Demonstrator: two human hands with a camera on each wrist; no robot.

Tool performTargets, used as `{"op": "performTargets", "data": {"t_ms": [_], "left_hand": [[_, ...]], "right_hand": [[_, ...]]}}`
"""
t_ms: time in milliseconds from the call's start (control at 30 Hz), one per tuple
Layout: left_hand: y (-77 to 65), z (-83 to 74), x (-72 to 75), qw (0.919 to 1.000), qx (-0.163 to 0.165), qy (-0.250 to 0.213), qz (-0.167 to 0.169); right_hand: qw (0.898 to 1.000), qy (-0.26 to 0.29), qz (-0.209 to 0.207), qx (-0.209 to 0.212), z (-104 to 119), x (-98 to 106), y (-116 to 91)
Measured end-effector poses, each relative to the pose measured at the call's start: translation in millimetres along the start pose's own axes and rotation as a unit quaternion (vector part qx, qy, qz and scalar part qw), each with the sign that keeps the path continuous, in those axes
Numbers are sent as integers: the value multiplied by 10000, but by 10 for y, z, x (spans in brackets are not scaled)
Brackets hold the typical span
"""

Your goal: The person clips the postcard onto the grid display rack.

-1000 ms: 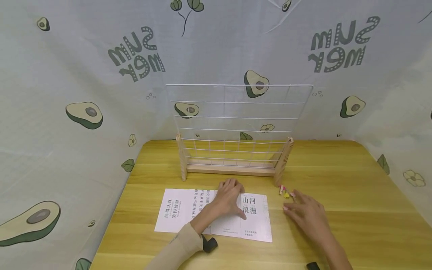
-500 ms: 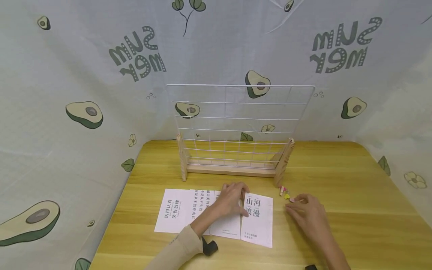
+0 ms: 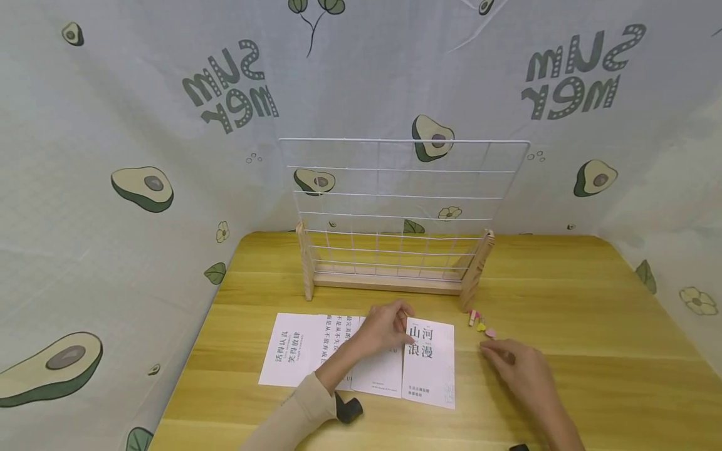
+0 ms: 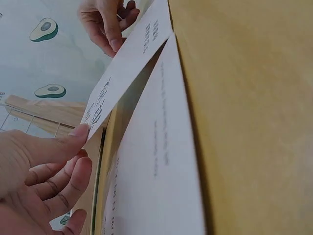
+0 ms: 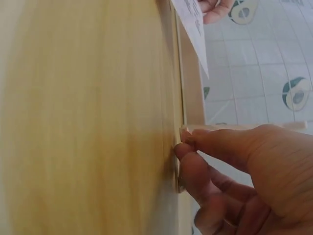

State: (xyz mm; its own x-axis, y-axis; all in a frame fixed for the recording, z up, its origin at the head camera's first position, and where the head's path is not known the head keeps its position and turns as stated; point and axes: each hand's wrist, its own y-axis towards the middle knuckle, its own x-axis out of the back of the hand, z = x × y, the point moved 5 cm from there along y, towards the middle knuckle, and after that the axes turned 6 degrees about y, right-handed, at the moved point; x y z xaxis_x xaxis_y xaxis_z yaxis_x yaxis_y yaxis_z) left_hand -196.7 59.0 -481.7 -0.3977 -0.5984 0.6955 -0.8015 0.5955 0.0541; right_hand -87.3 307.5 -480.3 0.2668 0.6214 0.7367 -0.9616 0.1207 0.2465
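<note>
Several small cards lie side by side on the table. My left hand [image 3: 386,327] pinches the upper left edge of the rightmost white card [image 3: 431,369], which bears large characters; in the left wrist view this card [image 4: 129,58] is tilted up beside its neighbour [image 4: 161,147]. To the right of the cards is my right hand [image 3: 521,369], low over the table, thumb and index fingertips close together in the right wrist view. Just beyond its fingertips shows a small pink piece [image 3: 491,333], with a yellow one [image 3: 481,327] beside it. Whether the fingertips pinch anything cannot be told.
Behind the cards stands a white wire rack [image 3: 389,169] in a wooden base [image 3: 386,285]. By the base's right foot lies a small wooden clip [image 3: 472,318]. Cloth with avocado prints [image 3: 141,188] surrounds the table [image 3: 598,351] at the back and sides.
The rightmost card has shifted slightly right and its far left edge is raised by my left hand. My right hand has drawn back a little, leaving the pink piece in full view.
</note>
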Motion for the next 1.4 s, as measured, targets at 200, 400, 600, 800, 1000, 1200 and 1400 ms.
{"op": "performTargets", "data": {"t_ms": [200,400,600,800,1000,1200,1400], "left_hand": [[-24,76,86,9965,209,-806,-40],[-87,159,244,9887,300,-1452,-213],[-148,235,449,9825,262,-1767,-521],[-201,279,659,9785,229,-1922,-718],[-242,295,931,9778,51,-1800,-1071],[-281,273,1307,9728,-51,-1584,-1689],[-366,219,1806,9629,-50,-1296,-2366]], "right_hand": [[9997,-27,106,-214,11,-28,8],[9997,-197,-19,-130,34,-55,29],[9993,-146,240,-249,36,-69,34],[9968,-79,574,-556,23,-84,30],[9972,-370,470,-454,26,-92,26],[9976,-82,335,-605,43,-103,2],[9946,460,79,-922,81,-104,-10]]}}
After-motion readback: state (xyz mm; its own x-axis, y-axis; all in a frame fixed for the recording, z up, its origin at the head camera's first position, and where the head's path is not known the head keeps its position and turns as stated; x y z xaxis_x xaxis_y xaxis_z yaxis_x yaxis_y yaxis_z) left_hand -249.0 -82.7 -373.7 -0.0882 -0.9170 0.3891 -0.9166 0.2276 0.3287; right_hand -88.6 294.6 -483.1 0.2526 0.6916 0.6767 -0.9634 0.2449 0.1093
